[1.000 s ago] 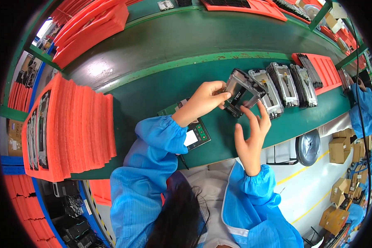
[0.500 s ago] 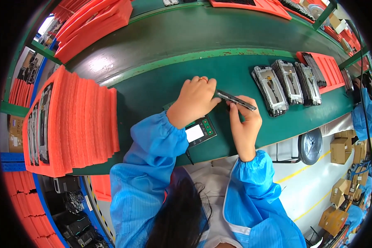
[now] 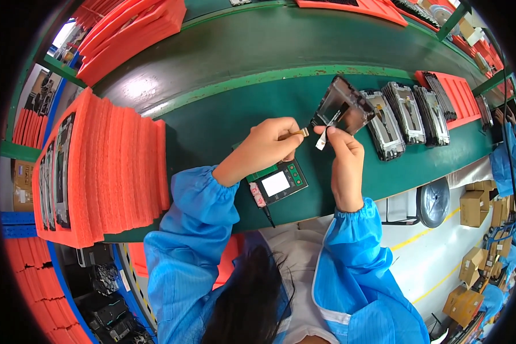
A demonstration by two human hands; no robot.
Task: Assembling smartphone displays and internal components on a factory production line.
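Note:
My right hand (image 3: 347, 153) grips a phone display frame (image 3: 344, 109) by its near end, tilted up off the bench. A dark ribbon strip lies across its face, and a white tab (image 3: 321, 140) hangs near my fingers. Left of it, my left hand (image 3: 264, 142) is closed in a pinch on a flat ribbon cable (image 3: 303, 132), whose gold-coloured tip points at the frame's near end. I cannot tell whether they touch. Below the left hand lies a small green and black tester board (image 3: 285, 180) with a lit white screen; the left hand and wrist cover part of it.
Stacks of phone frames (image 3: 386, 126) stand to the right, beside a red foam tray (image 3: 457, 100). A tall pile of red foam trays (image 3: 117, 166) fills the bench's left side. A green raised ledge (image 3: 246, 86) runs along the back.
The display frame has turned from edge-on to show its broad face. My left hand has moved lower and now pinches the ribbon cable's tip; more of the tester board shows.

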